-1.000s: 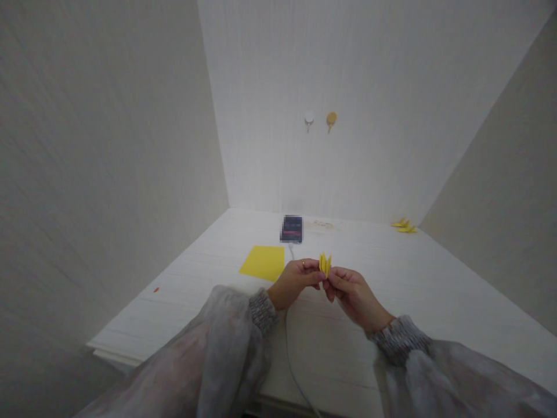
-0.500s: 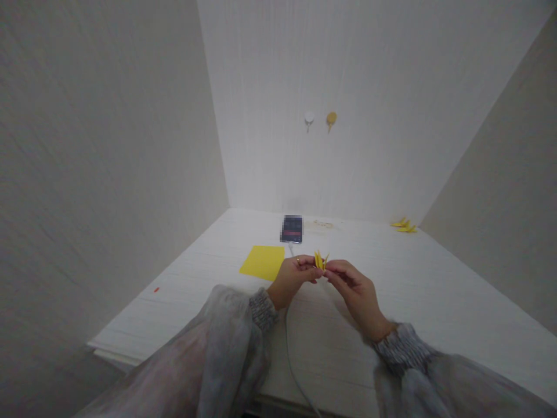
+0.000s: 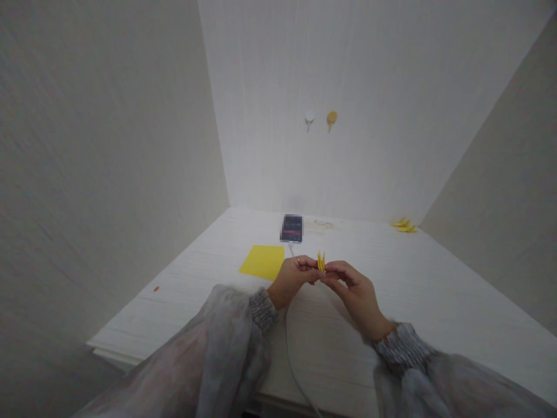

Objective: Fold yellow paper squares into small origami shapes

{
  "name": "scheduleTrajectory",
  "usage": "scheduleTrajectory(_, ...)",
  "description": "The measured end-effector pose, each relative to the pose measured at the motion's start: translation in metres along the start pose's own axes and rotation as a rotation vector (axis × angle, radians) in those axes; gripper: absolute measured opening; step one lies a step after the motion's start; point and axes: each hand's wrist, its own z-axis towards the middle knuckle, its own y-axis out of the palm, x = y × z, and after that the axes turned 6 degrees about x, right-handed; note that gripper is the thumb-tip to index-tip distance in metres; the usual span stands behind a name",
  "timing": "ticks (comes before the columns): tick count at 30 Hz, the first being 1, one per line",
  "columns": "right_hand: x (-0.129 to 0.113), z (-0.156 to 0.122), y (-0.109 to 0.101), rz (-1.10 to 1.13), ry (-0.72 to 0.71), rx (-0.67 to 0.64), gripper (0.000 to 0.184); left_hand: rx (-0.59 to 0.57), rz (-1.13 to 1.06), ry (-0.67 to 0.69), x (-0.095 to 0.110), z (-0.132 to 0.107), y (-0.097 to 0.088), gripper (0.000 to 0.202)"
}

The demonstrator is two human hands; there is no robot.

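Observation:
A small folded piece of yellow paper (image 3: pixel 321 262) stands pinched between my two hands, its narrow points facing up. My left hand (image 3: pixel 293 278) grips it from the left with closed fingers and wears a ring. From the right, the thumb and fingers of my right hand (image 3: pixel 355 293) press on it too. Its lower part is hidden by my fingertips. Flat on the table, just left of my left hand, lies a yellow sheet of paper (image 3: pixel 263 261).
A phone (image 3: pixel 292 229) lies near the back wall, with a pale cable (image 3: pixel 290 357) running under my left hand to the front edge. Folded yellow paper pieces (image 3: pixel 405 225) sit in the back right corner. Two hooks (image 3: pixel 332 118) are on the wall. A small red bit (image 3: pixel 156 288) lies at left.
The points of the folded yellow paper have come closer together, and my right hand's fingertips have pressed in slightly toward the left. The sheet and phone stay in place.

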Motion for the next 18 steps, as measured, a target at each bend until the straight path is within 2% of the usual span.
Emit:
scheduleTrajectory(9,0.0044,0.0,0.0005,0.136,0.132,0.007,0.017,-0.023,-0.021,0.023,-0.0004,0.0005,-0.0005,0.026)
scheduleTrajectory(18,0.0044,0.0008,0.0009,0.235,0.166,0.019,0.013,-0.009,-0.003,0.068,-0.0035,0.0017,-0.002,0.025)
